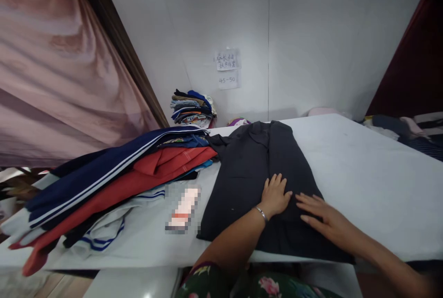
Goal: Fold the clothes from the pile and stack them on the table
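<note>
A dark grey jacket lies front up on the white table, its collar toward the wall and its hem near the table's front edge. My left hand rests flat on the jacket's middle, fingers stretched out, a silver bracelet at the wrist. To its right, my right hand lies on the lower right front with its fingers spread. Neither hand grips the cloth. One dark sleeve end sticks out at the jacket's upper left.
Left of the jacket lies a heap of clothes, with a navy garment over a red one. A pixelated object is between heap and jacket. Folded clothes are stacked at the wall. More clothes lie at the far right.
</note>
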The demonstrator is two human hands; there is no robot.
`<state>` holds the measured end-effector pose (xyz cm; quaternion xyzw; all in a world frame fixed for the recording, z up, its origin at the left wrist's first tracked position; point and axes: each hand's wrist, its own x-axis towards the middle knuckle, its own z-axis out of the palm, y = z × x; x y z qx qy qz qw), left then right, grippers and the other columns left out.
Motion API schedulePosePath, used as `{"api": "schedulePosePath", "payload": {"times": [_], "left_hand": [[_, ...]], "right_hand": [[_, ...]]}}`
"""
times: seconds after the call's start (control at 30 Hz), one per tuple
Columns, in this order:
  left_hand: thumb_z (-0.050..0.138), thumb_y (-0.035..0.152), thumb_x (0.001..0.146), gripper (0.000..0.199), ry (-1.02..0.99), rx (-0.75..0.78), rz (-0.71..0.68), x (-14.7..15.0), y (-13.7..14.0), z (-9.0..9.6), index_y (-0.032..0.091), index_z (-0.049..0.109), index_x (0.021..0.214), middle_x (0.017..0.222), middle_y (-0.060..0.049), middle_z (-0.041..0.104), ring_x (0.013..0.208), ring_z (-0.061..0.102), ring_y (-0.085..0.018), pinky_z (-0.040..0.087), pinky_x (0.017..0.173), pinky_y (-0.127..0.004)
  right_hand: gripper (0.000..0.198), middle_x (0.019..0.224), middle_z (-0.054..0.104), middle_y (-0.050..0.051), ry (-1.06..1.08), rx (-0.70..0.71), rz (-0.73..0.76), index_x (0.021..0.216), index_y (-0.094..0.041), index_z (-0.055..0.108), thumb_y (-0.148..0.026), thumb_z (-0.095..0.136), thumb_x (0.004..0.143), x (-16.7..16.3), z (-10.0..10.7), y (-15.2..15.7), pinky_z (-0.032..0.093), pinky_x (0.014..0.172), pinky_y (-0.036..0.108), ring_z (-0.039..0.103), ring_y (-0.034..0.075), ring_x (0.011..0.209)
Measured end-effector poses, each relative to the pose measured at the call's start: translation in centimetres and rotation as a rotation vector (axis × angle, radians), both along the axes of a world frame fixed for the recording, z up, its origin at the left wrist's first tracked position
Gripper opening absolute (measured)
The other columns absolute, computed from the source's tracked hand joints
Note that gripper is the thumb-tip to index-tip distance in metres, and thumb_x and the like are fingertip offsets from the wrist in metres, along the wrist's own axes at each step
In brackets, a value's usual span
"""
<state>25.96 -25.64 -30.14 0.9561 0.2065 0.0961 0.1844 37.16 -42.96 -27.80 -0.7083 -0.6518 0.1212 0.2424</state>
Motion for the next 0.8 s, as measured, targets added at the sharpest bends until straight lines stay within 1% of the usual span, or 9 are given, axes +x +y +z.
{"api": "schedulePosePath", "payload": {"times": [0.1,0.2,0.27,0.37,0.5,0.6,0.7,0.73,0.8], "left_hand": [[0.033,0.048,0.095,0.057,-0.017,0.005,0.005,-0.1,-0.2,0.0,0.019,0.038,0.144,0.156,-0.008,0.029,0.145,0.02,-0.023,0.019,0.118,-0.048],[0.033,0.05,0.094,0.059,-0.023,0.006,0.007,0.0,-0.4,0.2,0.019,0.038,0.144,0.155,-0.009,0.03,0.145,0.02,-0.023,0.019,0.118,-0.048],[0.032,0.051,0.094,0.06,-0.028,-0.004,0.008,0.0,-0.4,0.1,0.018,0.037,0.144,0.155,-0.009,0.03,0.145,0.02,-0.023,0.019,0.118,-0.048],[0.031,0.051,0.094,0.06,-0.04,-0.03,0.008,0.0,-0.5,-0.2,0.019,0.036,0.144,0.155,-0.008,0.029,0.145,0.019,-0.024,0.018,0.118,-0.05],[0.032,0.051,0.093,0.061,-0.061,-0.083,0.01,0.0,-0.8,-0.5,0.019,0.035,0.145,0.156,-0.008,0.028,0.145,0.018,-0.024,0.015,0.119,-0.05],[0.038,0.053,0.091,0.061,-0.017,-0.143,-0.025,0.3,-0.2,-0.1,0.02,0.041,0.142,0.155,-0.009,0.029,0.145,0.02,-0.026,0.018,0.118,-0.053],[0.045,0.052,0.088,0.051,-0.009,-0.181,-0.068,0.4,2.9,1.8,0.023,0.057,0.128,0.147,-0.007,0.043,0.136,0.038,-0.025,0.034,0.112,-0.045],[0.047,0.049,0.089,0.044,-0.043,-0.175,-0.029,0.2,4.6,2.7,0.024,0.061,0.123,0.141,-0.006,0.05,0.13,0.046,-0.023,0.039,0.108,-0.04],[0.05,0.041,0.089,0.035,-0.133,-0.124,0.171,-0.7,8.8,4.6,0.024,0.064,0.117,0.129,-0.004,0.06,0.119,0.055,-0.02,0.043,0.103,-0.033]], "right_hand": [[0.051,0.147,0.043,0.008,-0.088,0.266,-0.077,0.135,-0.025,0.054,-0.052,0.041,0.093,2.3,2.6,3.9,0.027,0.114,0.053,0.033,0.026,0.139],[0.059,0.151,0.036,0.012,-0.176,0.374,-0.196,0.138,-0.02,0.05,-0.055,0.038,0.092,5.0,4.1,10.1,0.03,0.112,0.051,0.028,0.027,0.142],[0.063,0.153,0.032,0.015,-0.242,0.321,-0.287,0.14,-0.016,0.046,-0.055,0.035,0.092,6.5,3.7,14.3,0.03,0.111,0.053,0.024,0.03,0.143],[0.065,0.154,0.029,0.017,-0.327,0.103,-0.36,0.142,-0.015,0.043,-0.053,0.03,0.092,7.9,1.0,18.6,0.029,0.108,0.061,0.022,0.033,0.143],[0.059,0.153,0.032,0.015,-0.37,-0.212,-0.279,0.139,-0.022,0.049,-0.048,0.026,0.091,9.0,-4.0,20.1,0.022,0.105,0.067,0.023,0.035,0.142],[0.053,0.155,0.029,0.011,-0.434,-0.285,-0.215,0.13,-0.025,0.058,-0.043,0.028,0.09,9.6,-6.1,19.8,0.016,0.106,0.068,0.018,0.037,0.143],[0.056,0.156,0.028,0.011,-0.443,-0.284,-0.216,0.131,-0.025,0.057,-0.045,0.027,0.09,10.0,-6.3,19.7,0.016,0.107,0.067,0.017,0.036,0.144],[0.058,0.156,0.027,0.012,-0.434,-0.289,-0.23,0.134,-0.023,0.054,-0.047,0.025,0.09,10.0,-6.2,19.7,0.017,0.107,0.067,0.017,0.036,0.144],[0.064,0.156,0.025,0.013,-0.422,-0.292,-0.264,0.141,-0.02,0.046,-0.049,0.021,0.091,9.8,-6.1,19.8,0.019,0.108,0.064,0.018,0.034,0.144]]}}
